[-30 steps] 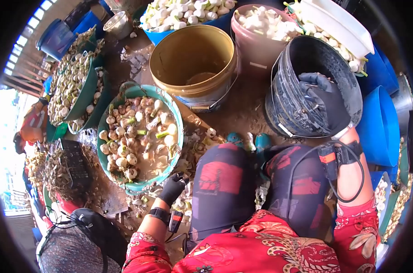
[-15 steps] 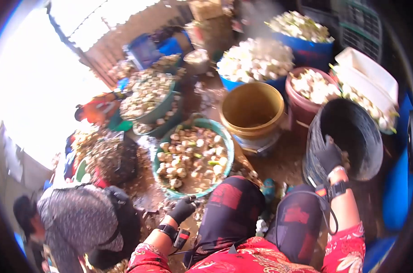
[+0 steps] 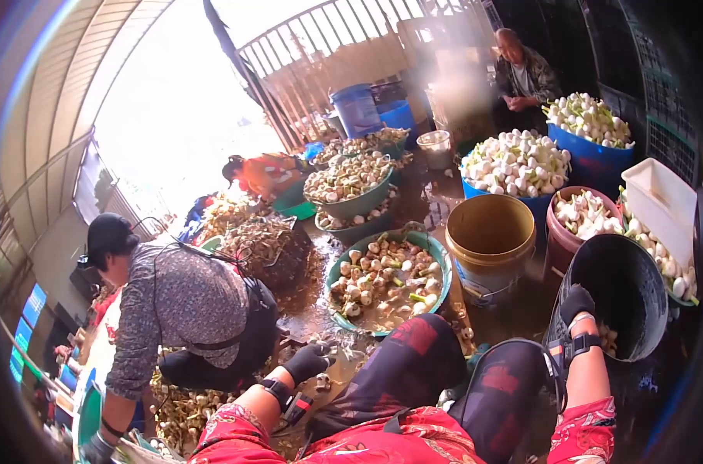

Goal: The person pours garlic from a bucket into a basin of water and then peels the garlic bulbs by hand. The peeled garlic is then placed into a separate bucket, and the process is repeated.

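My right hand (image 3: pixel 576 305), in a dark glove, is closed on the near left rim of a black bucket (image 3: pixel 647 305). The bucket is tilted with its mouth toward me, and a few garlic bulbs (image 3: pixel 607 337) show inside. Lower left, my left hand (image 3: pixel 308 363), also gloved, hovers beside my knee with loosely bent fingers apart, and I see nothing in it. Just ahead of it stands a green basin (image 3: pixel 446 282) of garlic bulbs (image 3: pixel 359 286) in murky water.
A yellowish bucket (image 3: pixel 490 224) stands beyond my knees. Behind it are a blue tub (image 3: pixel 537 205) and a pink tub (image 3: pixel 562 236) heaped with garlic, plus a white crate (image 3: pixel 661 205). One person (image 3: pixel 189 301) bends at left; another (image 3: pixel 525 77) sits at the back.
My view has swung left and up, bringing the seated person and the railing into sight. The bending person now reaches down at lower left. My right hand stays at the black bucket's rim.
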Demonstrator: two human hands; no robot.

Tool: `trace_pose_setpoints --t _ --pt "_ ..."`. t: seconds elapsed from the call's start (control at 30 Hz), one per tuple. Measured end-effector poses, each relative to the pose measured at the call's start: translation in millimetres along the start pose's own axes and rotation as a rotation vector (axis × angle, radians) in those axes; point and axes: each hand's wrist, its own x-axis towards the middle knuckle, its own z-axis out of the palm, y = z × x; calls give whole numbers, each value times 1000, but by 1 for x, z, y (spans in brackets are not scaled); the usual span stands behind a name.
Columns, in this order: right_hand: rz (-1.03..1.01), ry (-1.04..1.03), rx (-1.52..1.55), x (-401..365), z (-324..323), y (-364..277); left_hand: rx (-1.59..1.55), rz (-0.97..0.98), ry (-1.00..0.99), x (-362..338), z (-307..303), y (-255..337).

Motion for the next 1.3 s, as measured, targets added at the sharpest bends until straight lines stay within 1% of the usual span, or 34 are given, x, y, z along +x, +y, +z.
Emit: trace_pose_setpoints --t 0.03,0.1,0.13,0.23,0.27,0.3,0.37,0.4,0.43,0.5,0.53,0.57,0.63,0.7,0.73,0.77,0.8,0.83,0.87,0.9,0.93,0.97,1.0,1.03,1.07,1.1,1.13,1.17,1.2,1.23,1.27,1.3 --pt "-5 6 10 2 1 3 4 2 12 -2 1 -18" --pt "8 -40 29 -4 -7 -1 295 -73 -21 -18 -4 -7" --pt "21 -9 42 -6 -6 -2 210 -72 -50 -23 -4 -13" --pt "60 39 109 -10 0 -1 311 -99 -19 -46 -16 18" --pt "66 59 127 -7 6 3 284 -175 30 -52 -20 33" --pt "62 59 123 -9 -1 1 172 -212 39 -46 -23 23" --pt "66 -7 138 -17 -12 -3 25 -149 24 -23 -35 -16" --pt "76 33 145 -16 -8 -3 118 -53 109 -20 -44 -10" --pt "87 23 128 -16 -7 1 207 46 183 -11 -53 -4" --pt "38 7 123 -26 -23 -1 42 12 114 11 -75 11" --pt "24 18 138 -21 -16 6 -481 -32 62 33 -84 -7" --pt "9 32 156 -15 -5 12 195 45 36 54 -98 -17" --pt "16 41 122 -8 3 14 60 156 101 64 -111 15" --pt "10 7 20 -9 -5 8 -71 82 140 27 -115 116" --pt "15 20 19 -5 2 13 -72 75 126 35 -119 123" --pt "-52 -4 58 11 11 24 -42 168 154 50 -126 117" --pt "-138 3 203 22 17 38 -18 269 191 64 -130 113" --pt "-404 176 206 43 38 68 -28 261 170 85 -131 106" --pt "-182 210 403 42 19 47 82 321 142 108 -130 92" --pt "-527 389 334 76 39 64 187 378 109 131 -122 72" --pt "-353 264 433 38 -29 -14 96 343 124 158 -105 47" --pt "-263 261 477 32 -48 -53 237 194 71 172 -90 50" --pt "-37 -39 1190 17 -68 -106 175 238 31 192 -71 37" --pt "-110 -94 1178 -2 -78 -153 228 203 2 209 -54 36" --pt "-217 -94 1148 -9 -70 -189 133 245 -14 244 -24 7" --pt "-197 -142 1153 -29 -69 -233 10 91 -113 245 -13 26" --pt "-322 -250 1264 -30 -36 -251 18 128 -70 261 9 22" --pt "-220 -494 1111 -39 -14 -266 66 215 -97 282 32 14" --pt "-235 -697 1052 -54 12 -274 -27 199 -104 299 59 6" --pt "-312 -720 770 -60 41 -271 52 174 -148 310 77 8" --pt "-182 -793 703 -65 52 -278 52 167 -143 314 90 16" --pt "-150 -780 776 -66 82 -270 51 160 -136 319 100 23"
